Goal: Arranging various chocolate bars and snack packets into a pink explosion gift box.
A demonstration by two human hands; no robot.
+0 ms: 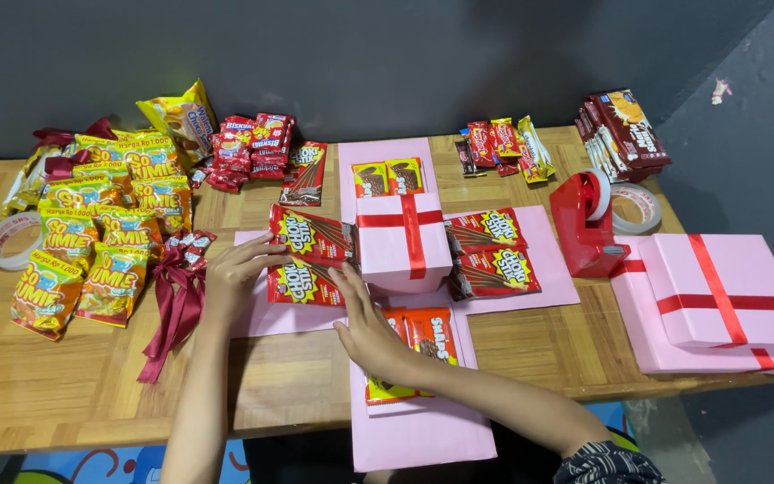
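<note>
A pink cross-shaped card base point(423, 430) lies unfolded on the wooden table point(64, 385), with a small pink box with red ribbon point(402, 240) standing at its centre. My left hand point(236, 273) rests with its fingers apart on the left flap, touching the upper of two red snack packets point(309, 235). My right hand point(365, 324) presses flat beside the lower red packet point(302, 283) and above orange packets point(423, 333) on the near flap. Two more red packets point(492, 254) lie on the right flap, and small packets point(389, 177) on the far flap.
Yellow-orange snack bags point(100, 233) and dark red ribbon bows point(176, 300) fill the left. Red wrappers point(253, 148) sit at the back. A red tape dispenser point(584, 224), a tape roll point(640, 206) and stacked pink gift boxes point(718, 300) stand right. Another tape roll point(11, 240) lies far left.
</note>
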